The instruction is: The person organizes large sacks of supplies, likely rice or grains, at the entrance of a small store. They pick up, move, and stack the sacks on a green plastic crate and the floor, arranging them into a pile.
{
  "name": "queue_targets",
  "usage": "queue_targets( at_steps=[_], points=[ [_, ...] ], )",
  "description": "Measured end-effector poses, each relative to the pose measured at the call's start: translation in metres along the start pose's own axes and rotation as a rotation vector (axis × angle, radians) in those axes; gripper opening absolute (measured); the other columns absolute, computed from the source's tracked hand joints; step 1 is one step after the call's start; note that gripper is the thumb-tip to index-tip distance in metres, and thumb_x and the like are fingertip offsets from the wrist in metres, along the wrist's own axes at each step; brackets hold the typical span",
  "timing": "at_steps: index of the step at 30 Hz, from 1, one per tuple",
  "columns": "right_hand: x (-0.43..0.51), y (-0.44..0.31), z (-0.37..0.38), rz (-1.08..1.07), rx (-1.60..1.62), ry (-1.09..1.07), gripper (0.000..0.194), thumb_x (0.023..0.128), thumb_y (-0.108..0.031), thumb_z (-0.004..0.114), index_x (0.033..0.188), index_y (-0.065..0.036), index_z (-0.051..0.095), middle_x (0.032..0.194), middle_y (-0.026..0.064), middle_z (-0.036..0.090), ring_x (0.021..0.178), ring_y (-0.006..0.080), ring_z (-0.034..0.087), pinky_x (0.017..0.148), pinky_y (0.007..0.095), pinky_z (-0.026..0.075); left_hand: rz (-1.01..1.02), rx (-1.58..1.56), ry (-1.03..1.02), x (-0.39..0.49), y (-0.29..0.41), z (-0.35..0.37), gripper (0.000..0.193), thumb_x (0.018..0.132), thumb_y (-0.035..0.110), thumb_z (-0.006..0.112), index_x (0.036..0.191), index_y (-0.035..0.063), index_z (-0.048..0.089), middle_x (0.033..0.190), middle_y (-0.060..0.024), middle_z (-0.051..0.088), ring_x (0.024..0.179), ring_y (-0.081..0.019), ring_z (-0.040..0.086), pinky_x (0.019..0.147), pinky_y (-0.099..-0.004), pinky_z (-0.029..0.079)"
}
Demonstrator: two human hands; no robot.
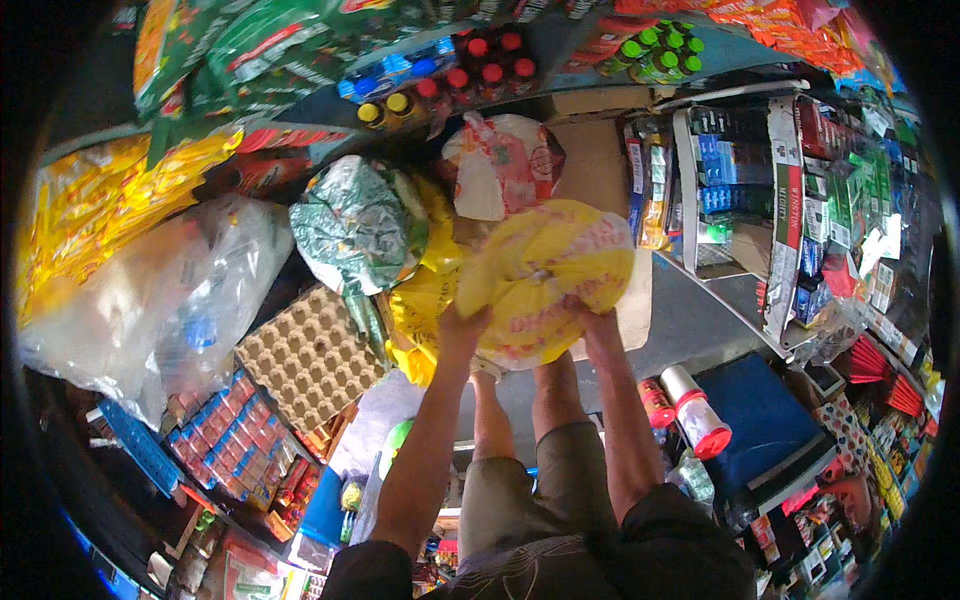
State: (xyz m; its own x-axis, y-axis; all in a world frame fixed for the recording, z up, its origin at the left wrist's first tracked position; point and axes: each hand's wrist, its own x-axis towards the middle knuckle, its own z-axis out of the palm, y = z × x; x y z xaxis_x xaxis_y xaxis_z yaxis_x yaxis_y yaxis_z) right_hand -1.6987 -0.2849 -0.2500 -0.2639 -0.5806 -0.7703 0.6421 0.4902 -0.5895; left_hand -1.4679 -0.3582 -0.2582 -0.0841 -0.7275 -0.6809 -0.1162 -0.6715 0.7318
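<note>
A large, round yellow plastic bag with red printing (555,281) is between my two hands, just above the floor in front of my legs. My left hand (466,330) grips its lower left edge, and my right hand (591,319) grips its lower right edge. The bag looks bulky and filled, its gathered centre facing up; its contents are hidden. Just beyond it rests a white and red plastic bag (499,165). To its left lie a green and white plastic bag (356,221) and a crumpled yellow bag (424,307).
A pulp egg tray (311,356) and a clear plastic sack (172,292) lie left. Capped bottles (487,71) line the far shelf. A cigarette-pack rack (784,210) stands right, above a blue box (757,420) and red-lidded jars (701,420). Flattened cardboard (592,157) covers some floor.
</note>
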Motion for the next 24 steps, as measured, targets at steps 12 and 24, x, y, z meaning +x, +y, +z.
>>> queue_targets(
  at_steps=[12, 24],
  points=[
    [0.172, -0.011, -0.18, -0.218, -0.14, 0.238, 0.052, 0.082, -0.009, 0.068, 0.129, -0.013, 0.047, 0.121, 0.0016, 0.057, 0.107, 0.0178, 0.057, 0.093, 0.0399, 0.045, 0.163, 0.417, -0.264, 0.141, -0.05, 0.181, 0.044, 0.083, 0.023, 0.062, 0.122, 0.0029, 0.055, 0.107, -0.0245, 0.064, 0.098, -0.0376, 0.063, 0.084, -0.0435, 0.05],
    [0.221, 0.059, -0.106, -0.169, -0.746, 0.195, 0.024, 0.08, -0.02, 0.07, 0.099, -0.005, 0.068, 0.091, 0.0078, 0.07, 0.085, 0.019, 0.066, 0.078, 0.0313, 0.05, -0.196, 0.525, -0.279, 0.091, -0.111, 0.057, 0.048, 0.084, 0.027, 0.065, 0.122, 0.0006, 0.053, 0.108, -0.0207, 0.064, 0.098, -0.0293, 0.064, 0.082, -0.0388, 0.051]
  ],
)
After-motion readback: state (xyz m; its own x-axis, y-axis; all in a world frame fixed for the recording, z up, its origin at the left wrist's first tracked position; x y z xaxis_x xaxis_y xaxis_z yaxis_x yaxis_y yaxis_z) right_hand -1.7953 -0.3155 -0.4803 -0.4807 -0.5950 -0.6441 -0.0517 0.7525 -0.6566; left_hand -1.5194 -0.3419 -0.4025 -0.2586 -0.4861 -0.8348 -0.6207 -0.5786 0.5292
